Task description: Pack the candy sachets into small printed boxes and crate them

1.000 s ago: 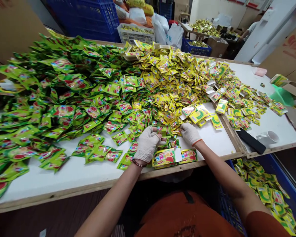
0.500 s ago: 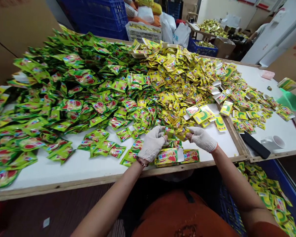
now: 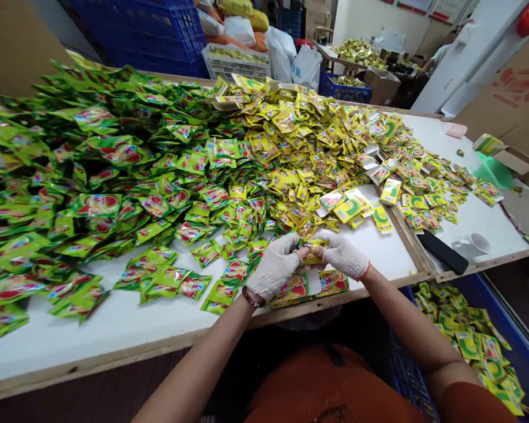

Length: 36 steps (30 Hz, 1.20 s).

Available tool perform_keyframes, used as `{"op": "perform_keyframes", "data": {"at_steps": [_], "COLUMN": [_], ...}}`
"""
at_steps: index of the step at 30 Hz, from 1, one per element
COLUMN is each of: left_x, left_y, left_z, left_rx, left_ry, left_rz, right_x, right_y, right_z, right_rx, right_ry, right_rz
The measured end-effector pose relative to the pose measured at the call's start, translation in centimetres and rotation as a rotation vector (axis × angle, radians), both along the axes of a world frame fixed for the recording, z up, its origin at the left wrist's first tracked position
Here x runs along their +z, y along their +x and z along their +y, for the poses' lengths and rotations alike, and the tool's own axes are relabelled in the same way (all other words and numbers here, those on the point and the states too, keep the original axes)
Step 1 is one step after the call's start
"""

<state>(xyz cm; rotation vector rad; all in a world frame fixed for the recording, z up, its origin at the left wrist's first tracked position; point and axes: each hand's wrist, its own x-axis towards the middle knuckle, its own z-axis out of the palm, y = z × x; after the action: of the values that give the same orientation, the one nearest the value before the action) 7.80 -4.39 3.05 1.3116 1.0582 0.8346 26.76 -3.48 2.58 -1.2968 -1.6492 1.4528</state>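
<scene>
Both my hands wear white knit gloves and meet over the table's near edge. My left hand (image 3: pixel 275 264) and my right hand (image 3: pixel 342 255) are closed together on a small stack of yellow sachets (image 3: pixel 312 244). Under them lies a flat printed carton (image 3: pixel 311 285) with red and yellow artwork. A large heap of green sachets (image 3: pixel 106 164) covers the left of the white table (image 3: pixel 127 320). A heap of yellow sachets (image 3: pixel 304 141) fills the middle and right.
A black bar (image 3: pixel 443 251) and a white cup (image 3: pixel 472 245) lie on the right table. A blue crate (image 3: pixel 471 341) with sachets stands at lower right. Blue crates (image 3: pixel 158 29), a white basket (image 3: pixel 238 59) and bags stand beyond. Brown cardboard boxes (image 3: pixel 518 158) sit at far right.
My hands have drawn closer together, and now both pinch the yellow sachets between them. The view has shifted slightly.
</scene>
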Motion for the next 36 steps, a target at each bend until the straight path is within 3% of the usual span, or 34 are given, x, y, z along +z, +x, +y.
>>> {"op": "perform_keyframes", "data": {"at_steps": [3, 7, 10, 14, 17, 20, 22, 25, 27, 28, 31, 33, 36], "left_x": [0.0, 0.3, 0.4, -0.2, -0.4, 0.6, 1.7, 3.1, 3.4, 3.3, 2.0, 1.0, -0.2], "left_y": [0.5, 0.6, 0.8, 1.1, 0.9, 0.5, 0.4, 0.5, 0.6, 0.5, 0.1, -0.3, -0.8], "left_z": [0.2, 0.6, 0.5, 0.4, 1.1, 2.4, 2.9, 2.7, 2.2, 1.9, 1.2, 0.9, 0.4], "left_rx": [0.030, 0.108, 0.095, 0.061, 0.083, 0.110, -0.039, -0.483, -0.585, -0.530, -0.148, 0.039, 0.079], "left_ry": [0.050, 0.102, 0.097, 0.088, 0.093, 0.072, -0.039, -0.236, -0.185, -0.089, 0.312, 0.532, 0.691], "left_rz": [0.015, 0.044, 0.063, 0.054, 0.020, -0.080, -0.199, -0.301, -0.202, -0.097, 0.374, 0.692, 0.932], "right_x": [0.5, 1.8, 2.1, 2.0, 2.7, 4.0, 4.8, 5.5, 5.7, 5.7, 5.0, 4.2, 3.0], "right_y": [1.4, 6.7, 10.4, 11.9, 11.4, 10.2, 9.0, 6.8, 5.8, 5.5, 4.9, 4.4, 3.1], "right_z": [0.6, 4.8, 8.4, 9.6, 7.4, 3.9, 1.9, 0.0, -0.5, -0.7, -1.2, -1.5, -1.7], "right_rx": [-0.049, -0.468, -0.600, -0.596, -0.531, -0.377, -0.277, -0.126, -0.064, -0.069, -0.200, -0.284, -0.315], "right_ry": [0.005, 0.296, 0.299, 0.243, 0.293, 0.415, 0.472, 0.540, 0.541, 0.514, 0.326, 0.180, 0.091], "right_rz": [-0.114, -0.434, -0.490, -0.455, -0.405, -0.267, -0.193, -0.170, -0.167, -0.156, -0.036, 0.075, 0.126]}}
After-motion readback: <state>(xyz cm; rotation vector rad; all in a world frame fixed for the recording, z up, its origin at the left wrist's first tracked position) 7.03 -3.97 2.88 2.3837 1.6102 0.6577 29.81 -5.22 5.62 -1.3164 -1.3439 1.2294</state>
